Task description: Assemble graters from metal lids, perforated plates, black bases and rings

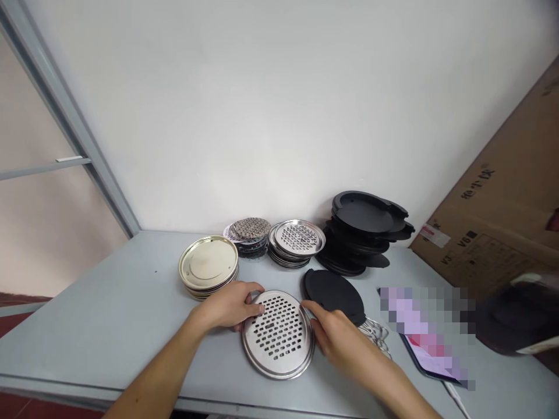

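Observation:
A round metal grater plate (278,334) with rows of slots lies in front of me, over the table's near part. My left hand (233,304) is closed on its upper left edge, the thumb on top and the fingers at the rim. Against the upper right rim rests my right hand (334,329), its index finger along the edge and the other fingers partly hidden. Close behind my left hand stands a stack of gold-coloured round lids (208,262). Just beyond my right hand lies a flat black round piece (334,294).
Along the wall stand a stack of rough perforated discs (250,230), a stack of grater plates (297,237) and a tall pile of black round trays (364,212). Metal wire loops (376,333), a phone (430,349) with a cable and a cardboard box (489,192) are on the right.

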{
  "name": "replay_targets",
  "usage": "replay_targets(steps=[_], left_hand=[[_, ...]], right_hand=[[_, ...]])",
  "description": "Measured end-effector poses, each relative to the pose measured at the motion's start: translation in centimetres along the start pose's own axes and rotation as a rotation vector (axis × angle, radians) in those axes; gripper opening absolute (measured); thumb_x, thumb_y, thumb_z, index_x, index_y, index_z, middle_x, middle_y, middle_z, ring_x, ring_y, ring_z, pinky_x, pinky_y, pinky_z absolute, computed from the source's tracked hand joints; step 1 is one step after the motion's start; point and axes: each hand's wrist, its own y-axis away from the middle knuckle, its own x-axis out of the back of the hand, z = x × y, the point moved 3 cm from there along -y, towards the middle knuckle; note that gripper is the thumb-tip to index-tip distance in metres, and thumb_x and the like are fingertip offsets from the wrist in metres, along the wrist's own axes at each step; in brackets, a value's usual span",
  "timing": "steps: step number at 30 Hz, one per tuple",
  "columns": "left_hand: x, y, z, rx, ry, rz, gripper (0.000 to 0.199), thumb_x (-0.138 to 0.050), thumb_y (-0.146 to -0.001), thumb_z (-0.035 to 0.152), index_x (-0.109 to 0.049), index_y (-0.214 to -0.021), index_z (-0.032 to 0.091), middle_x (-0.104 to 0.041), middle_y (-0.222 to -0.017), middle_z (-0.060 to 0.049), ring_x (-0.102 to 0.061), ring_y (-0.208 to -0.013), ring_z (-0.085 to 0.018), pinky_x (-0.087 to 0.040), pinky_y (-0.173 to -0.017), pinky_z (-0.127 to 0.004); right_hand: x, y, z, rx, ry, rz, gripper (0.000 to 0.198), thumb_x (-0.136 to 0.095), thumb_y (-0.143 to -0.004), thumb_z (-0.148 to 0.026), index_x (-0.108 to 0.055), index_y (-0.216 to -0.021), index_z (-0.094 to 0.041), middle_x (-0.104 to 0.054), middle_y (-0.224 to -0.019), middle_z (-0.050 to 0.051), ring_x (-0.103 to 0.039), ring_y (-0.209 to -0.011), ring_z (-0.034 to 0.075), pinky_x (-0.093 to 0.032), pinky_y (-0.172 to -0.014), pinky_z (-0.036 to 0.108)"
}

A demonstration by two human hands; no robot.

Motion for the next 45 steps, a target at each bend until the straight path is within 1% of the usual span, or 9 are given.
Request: replay_targets(steps=[4,9,12,16,19,23,26,29,45], left_hand=[[0.1,-0.1,-0.2,0.005,-0.003,0.012,0.05,-0.054,-0.08,0.053,-0.059,-0.12,0.025,-0.064,-0.083,-0.002,-0.06,-0.045,-0.015,-0.039,-0.042,-0.023],[0.0,-0.2,-0.4,0.014,-0.024,-0.009,0.049,-0.053,-0.081,0.054,-0.058,-0.12,0.024,-0.064,-0.084,-0.002,-0.061,-0.047,-0.015,-0.04,-0.044,-0.023],[0.0,-0.2,-0.2,-0.012,-0.103,0.022,0.047,-0.052,-0.082,0.053,-0.06,-0.118,0.024,-0.065,-0.084,-0.002,-0.062,-0.053,-0.016,-0.042,-0.05,-0.025],[0.3,-0.2,0.1,-0.095,-0.29,0.127,0.047,-0.056,-0.081,0.055,-0.063,-0.117,0.025,-0.066,-0.089,-0.005,-0.063,-0.08,-0.023,-0.046,-0.072,-0.03],[0.2,-0.2,0.5,-0.16,-0.312,0.184,0.06,-0.055,-0.082,0.057,-0.052,-0.133,0.026,-0.06,-0.118,-0.01,-0.056,-0.107,-0.028,-0.043,-0.092,-0.036],[-1.4,-0.3,1.7,-0.343,-0.317,0.159,0.072,-0.05,-0.085,0.061,-0.032,-0.147,0.03,-0.025,-0.155,-0.007,-0.017,-0.143,-0.03,-0.022,-0.114,-0.045],[-3.3,-0.6,2.4,-0.419,-0.367,0.063,0.086,-0.047,-0.082,0.068,-0.017,-0.151,0.028,-0.006,-0.16,-0.006,0.001,-0.146,-0.032,-0.006,-0.116,-0.052],[-4.7,-0.7,2.7,-0.453,-0.426,0.016,0.089,-0.039,-0.084,0.071,-0.008,-0.152,0.023,0.0,-0.159,-0.008,0.006,-0.145,-0.03,0.001,-0.116,-0.053],[-5.9,-0.8,2.7,-0.444,-0.519,0.012,0.091,-0.03,-0.086,0.072,-0.008,-0.152,0.014,-0.006,-0.157,-0.012,0.001,-0.146,-0.03,0.001,-0.117,-0.053]], right_hand=[[0.4,-1.0,-0.5,0.04,-0.054,-0.022,0.029,-0.035,-0.094,-0.02,-0.057,-0.113,-0.019,-0.065,-0.078,0.007,-0.062,-0.07,0.019,-0.034,-0.059,0.026],[1.7,-3.5,-0.6,0.079,0.055,-0.112,0.024,-0.045,-0.088,-0.021,-0.064,-0.104,-0.019,-0.067,-0.081,0.009,-0.063,-0.075,0.021,-0.033,-0.058,0.026],[2.0,-4.7,-0.5,0.101,0.086,-0.081,0.023,-0.05,-0.085,-0.023,-0.066,-0.101,-0.019,-0.068,-0.082,0.009,-0.063,-0.077,0.022,-0.035,-0.06,0.026],[2.9,-5.1,0.4,0.07,-0.01,0.151,0.028,-0.048,-0.088,-0.026,-0.065,-0.11,-0.021,-0.069,-0.078,0.005,-0.063,-0.071,0.019,-0.039,-0.063,0.026],[3.8,-4.8,1.8,-0.008,-0.049,0.331,0.027,-0.047,-0.089,-0.031,-0.067,-0.103,-0.021,-0.067,-0.068,0.002,-0.061,-0.063,0.019,-0.039,-0.061,0.027],[4.0,-4.7,3.1,-0.034,-0.056,0.315,0.024,-0.051,-0.087,-0.034,-0.071,-0.09,-0.02,-0.068,-0.066,0.001,-0.061,-0.062,0.019,-0.039,-0.061,0.028],[3.7,-4.7,3.3,-0.034,-0.015,0.255,0.022,-0.054,-0.085,-0.034,-0.071,-0.082,-0.021,-0.071,-0.072,0.003,-0.063,-0.067,0.019,-0.039,-0.063,0.027],[3.3,-4.7,3.1,-0.032,0.024,0.219,0.021,-0.056,-0.085,-0.036,-0.071,-0.08,-0.021,-0.072,-0.075,0.004,-0.063,-0.069,0.019,-0.039,-0.062,0.027],[1.6,-4.7,2.7,-0.092,0.06,0.198,0.018,-0.058,-0.082,-0.032,-0.061,-0.097,-0.021,-0.066,-0.071,0.001,-0.059,-0.063,0.017,-0.034,-0.059,0.025]])
